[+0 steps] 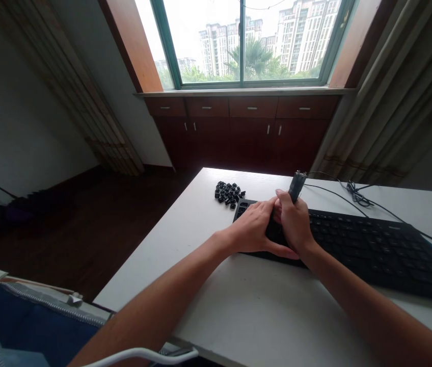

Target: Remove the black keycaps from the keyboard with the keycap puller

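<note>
With the right hand (295,220), grip closed, holds a dark tool (297,185) above the left part of the keyboard (372,250), flat on the table (178,229); with the left hand (253,224), grip unclosed, rests on that part, near keycaps (228,193). Probably a light, stiff keyboard, best braced by edges.
</note>
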Tool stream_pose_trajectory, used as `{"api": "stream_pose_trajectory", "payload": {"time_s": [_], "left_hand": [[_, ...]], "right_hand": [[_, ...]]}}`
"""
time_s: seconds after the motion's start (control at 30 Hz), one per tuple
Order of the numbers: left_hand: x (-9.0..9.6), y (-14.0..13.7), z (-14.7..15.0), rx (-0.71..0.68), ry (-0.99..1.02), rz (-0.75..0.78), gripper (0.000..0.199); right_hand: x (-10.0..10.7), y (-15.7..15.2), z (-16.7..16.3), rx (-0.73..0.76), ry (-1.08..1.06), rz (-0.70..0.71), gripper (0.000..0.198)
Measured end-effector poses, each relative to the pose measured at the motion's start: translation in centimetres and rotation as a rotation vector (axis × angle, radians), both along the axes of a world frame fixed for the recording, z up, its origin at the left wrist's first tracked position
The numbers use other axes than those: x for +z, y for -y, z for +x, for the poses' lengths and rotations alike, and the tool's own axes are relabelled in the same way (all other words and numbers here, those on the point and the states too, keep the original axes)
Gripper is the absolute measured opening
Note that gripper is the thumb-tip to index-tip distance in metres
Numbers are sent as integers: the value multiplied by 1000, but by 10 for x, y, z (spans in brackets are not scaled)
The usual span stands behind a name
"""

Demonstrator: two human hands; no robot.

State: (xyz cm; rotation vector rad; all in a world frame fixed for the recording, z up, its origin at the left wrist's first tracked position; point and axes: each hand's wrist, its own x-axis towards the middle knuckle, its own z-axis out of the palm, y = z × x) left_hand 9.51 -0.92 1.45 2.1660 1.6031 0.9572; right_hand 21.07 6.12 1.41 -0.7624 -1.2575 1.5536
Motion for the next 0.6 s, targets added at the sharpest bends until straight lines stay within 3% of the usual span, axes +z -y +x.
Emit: {"api": "stream_pose_trajectory", "payload": {"time_s": [0.1,0.2,0.33,0.47,0.6], "left_hand": [[0,-1,4,-12,66,-16,117],[0,-1,6,-44,87,20,107],[-1,1,9,-43,57,46,100],[0,4,11,-45,54,17,97],[8,4,-3,-82,-50,10,86]], "right_hand": [[-1,4,0,66,-69,19,46],[1,10,1,104,-117,121,46],[5,13,0,21,-233,109,44],[5,12,-2,-18,-212,110,43],[4,9,-4,-33,-259,67,42]]}}
